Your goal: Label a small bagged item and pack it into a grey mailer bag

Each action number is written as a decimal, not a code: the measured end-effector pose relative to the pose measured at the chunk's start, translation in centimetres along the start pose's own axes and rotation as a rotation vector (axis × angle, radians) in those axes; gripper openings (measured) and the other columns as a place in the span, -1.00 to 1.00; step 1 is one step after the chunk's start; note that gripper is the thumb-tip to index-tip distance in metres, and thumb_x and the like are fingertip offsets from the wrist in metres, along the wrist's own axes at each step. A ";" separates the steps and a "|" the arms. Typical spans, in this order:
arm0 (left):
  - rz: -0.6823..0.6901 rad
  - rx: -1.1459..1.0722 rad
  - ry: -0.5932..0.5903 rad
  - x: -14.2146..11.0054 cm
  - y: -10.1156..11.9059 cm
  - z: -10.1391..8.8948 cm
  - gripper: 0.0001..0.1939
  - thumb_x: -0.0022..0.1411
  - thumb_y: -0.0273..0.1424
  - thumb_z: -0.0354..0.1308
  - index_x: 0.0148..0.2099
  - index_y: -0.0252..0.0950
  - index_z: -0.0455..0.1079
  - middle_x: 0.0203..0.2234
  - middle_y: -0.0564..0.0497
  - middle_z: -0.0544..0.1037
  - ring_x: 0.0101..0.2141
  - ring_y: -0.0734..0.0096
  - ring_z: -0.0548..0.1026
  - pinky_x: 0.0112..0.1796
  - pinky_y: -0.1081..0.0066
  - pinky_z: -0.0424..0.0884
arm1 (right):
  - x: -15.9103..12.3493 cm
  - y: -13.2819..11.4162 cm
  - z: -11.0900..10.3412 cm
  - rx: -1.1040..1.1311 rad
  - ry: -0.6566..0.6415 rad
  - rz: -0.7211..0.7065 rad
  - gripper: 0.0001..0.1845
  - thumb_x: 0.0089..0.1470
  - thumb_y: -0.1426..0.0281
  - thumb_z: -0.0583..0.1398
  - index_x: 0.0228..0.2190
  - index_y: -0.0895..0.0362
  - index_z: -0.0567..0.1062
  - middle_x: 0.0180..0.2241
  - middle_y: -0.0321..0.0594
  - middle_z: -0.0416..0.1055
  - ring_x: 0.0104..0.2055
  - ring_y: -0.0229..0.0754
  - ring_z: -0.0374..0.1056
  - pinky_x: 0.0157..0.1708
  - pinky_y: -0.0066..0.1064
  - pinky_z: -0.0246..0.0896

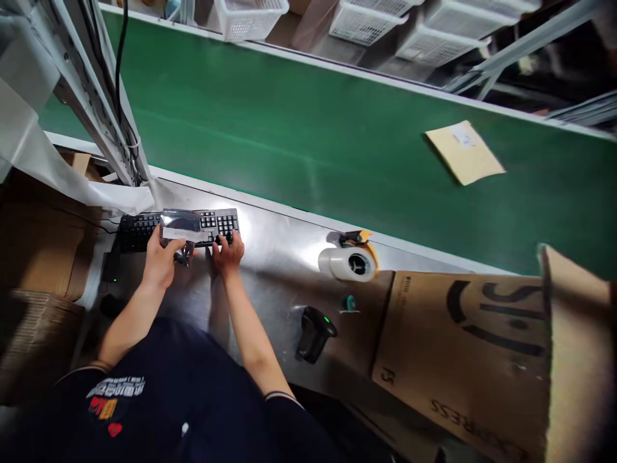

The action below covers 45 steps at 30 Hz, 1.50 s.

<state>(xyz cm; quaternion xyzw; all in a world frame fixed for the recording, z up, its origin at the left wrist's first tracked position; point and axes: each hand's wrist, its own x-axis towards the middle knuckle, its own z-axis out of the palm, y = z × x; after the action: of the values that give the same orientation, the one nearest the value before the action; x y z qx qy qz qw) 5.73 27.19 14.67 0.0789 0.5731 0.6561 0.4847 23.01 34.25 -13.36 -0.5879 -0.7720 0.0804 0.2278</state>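
Observation:
My left hand (161, 258) is closed round a small clear plastic bag (180, 226) with a white label, holding it over the middle of a black keyboard (137, 230). My right hand (228, 252) rests at the keyboard's right end, its fingers spread on the number keys and holding nothing. The keyboard lies on a steel worktop (274, 257) in front of me.
A handheld scanner (314, 332) and a tape dispenser with white tape (349, 262) sit on the worktop to the right. Flat cardboard boxes (463, 347) lie further right. A green conveyor belt (289, 135) carries a tan envelope (463, 152). White baskets (250, 18) stand beyond it.

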 end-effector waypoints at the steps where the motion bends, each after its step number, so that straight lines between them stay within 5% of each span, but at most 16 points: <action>1: -0.015 -0.002 -0.010 0.0 0.1 -0.1 -0.54 -0.16 -0.39 0.40 -0.15 -0.25 0.38 -0.49 0.14 0.55 -0.58 0.41 0.55 -0.60 0.51 0.41 | 0.1 0.1 -0.1 0.011 0.012 0.006 -0.54 0.30 0.14 0.14 0.09 0.12 0.53 0.31 0.15 0.19 0.35 0.19 0.11 0.26 0.12 0.17; 9: -0.220 -0.057 -0.127 -0.3 1.2 -0.9 -0.64 -0.20 -0.38 0.38 -0.33 -0.27 0.32 -0.63 0.18 0.45 -0.66 0.44 0.49 -0.64 0.54 0.34 | 0.4 0.8 -0.8 0.037 0.002 0.083 -0.49 0.30 0.14 0.13 0.16 0.13 0.49 0.33 0.18 0.17 0.36 0.23 0.08 0.29 0.19 0.09; 45: -0.173 -0.077 -0.110 -0.3 1.4 -1.5 -0.70 -0.17 -0.41 0.35 -0.36 -0.26 0.32 -0.62 0.19 0.43 -0.66 0.50 0.45 -0.63 0.54 0.31 | 2.3 -0.4 0.0 -0.006 -0.040 0.104 -0.54 0.34 0.14 0.11 0.11 0.09 0.54 0.35 0.14 0.19 0.39 0.21 0.05 0.31 0.23 0.02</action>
<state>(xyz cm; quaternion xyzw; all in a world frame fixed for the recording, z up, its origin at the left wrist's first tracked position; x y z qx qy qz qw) 4.15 26.14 15.54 0.0464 0.5246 0.6280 0.5730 22.14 36.29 -12.64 -0.6262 -0.7450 0.1017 0.2061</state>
